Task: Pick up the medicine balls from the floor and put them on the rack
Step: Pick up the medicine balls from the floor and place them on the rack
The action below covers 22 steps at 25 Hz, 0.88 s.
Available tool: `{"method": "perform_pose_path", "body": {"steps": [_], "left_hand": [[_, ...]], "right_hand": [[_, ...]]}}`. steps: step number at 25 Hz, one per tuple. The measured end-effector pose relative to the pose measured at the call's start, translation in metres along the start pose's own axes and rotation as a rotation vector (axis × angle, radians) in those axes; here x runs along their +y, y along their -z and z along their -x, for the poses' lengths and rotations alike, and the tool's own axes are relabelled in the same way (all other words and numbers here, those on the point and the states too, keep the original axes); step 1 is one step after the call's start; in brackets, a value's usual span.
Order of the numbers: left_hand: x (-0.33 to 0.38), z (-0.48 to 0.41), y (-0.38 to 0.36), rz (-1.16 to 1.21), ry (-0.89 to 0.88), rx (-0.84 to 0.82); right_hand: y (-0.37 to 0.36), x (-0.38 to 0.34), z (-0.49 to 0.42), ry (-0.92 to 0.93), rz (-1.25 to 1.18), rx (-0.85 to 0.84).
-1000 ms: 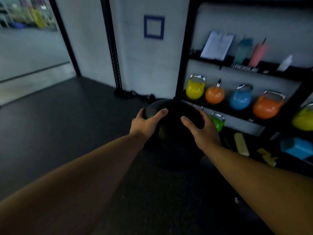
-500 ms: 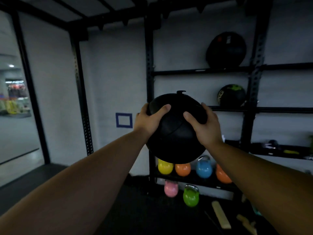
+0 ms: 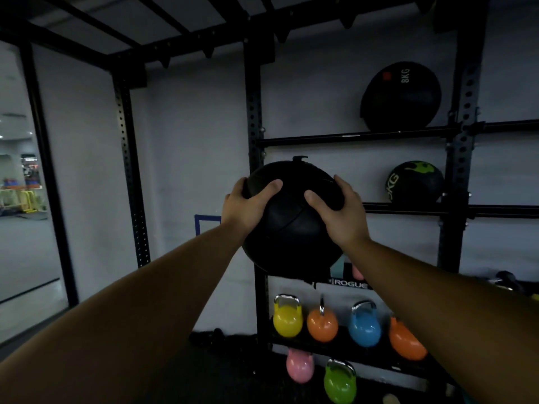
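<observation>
Rack (image 3: 353, 139) closer; left hand (image 3: 248, 204), right hand (image 3: 338, 212) clamp black ball (image 3: 288, 228); shelf label "ROGUE" (image 3: 350, 284).

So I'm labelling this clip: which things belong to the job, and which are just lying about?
Job: black medicine ball held by left hand and right hand; rack; 8KG ball; green-marked ball.
Lying about: kettlebells, yellow, blue, pink, green.

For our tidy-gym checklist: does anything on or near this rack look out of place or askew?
Mostly tidy. The pink kettlebell and green kettlebell sit below the shelved row, seemingly on the floor. The 8KG ball is turned, its label sideways.
</observation>
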State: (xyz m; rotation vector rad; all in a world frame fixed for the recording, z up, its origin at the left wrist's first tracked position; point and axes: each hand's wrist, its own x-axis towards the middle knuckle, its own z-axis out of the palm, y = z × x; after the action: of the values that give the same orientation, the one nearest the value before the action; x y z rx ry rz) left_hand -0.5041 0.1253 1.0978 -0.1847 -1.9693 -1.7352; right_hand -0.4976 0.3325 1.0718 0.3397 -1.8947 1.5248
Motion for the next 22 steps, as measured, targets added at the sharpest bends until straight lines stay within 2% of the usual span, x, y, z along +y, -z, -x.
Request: {"method": "perform_pose_path", "body": {"steps": [10, 17, 22], "left_hand": [[-0.082, -0.216, -0.021, 0.021, -0.041, -0.129], [-0.145, -0.356, -0.083, 0.028, -0.060, -0.146], [-0.186, -0.475, -0.135, -0.067, -0.072, -0.108]], "right_hand": [[-0.106, 0.086, -0.149, -0.002, 0.097, 0.112], [-0.146, 0.184, -0.277, 0.024, 0.133, 0.144], [-0.178, 0.265, -0.382, 0.010, 0.055, 0.140]]}}
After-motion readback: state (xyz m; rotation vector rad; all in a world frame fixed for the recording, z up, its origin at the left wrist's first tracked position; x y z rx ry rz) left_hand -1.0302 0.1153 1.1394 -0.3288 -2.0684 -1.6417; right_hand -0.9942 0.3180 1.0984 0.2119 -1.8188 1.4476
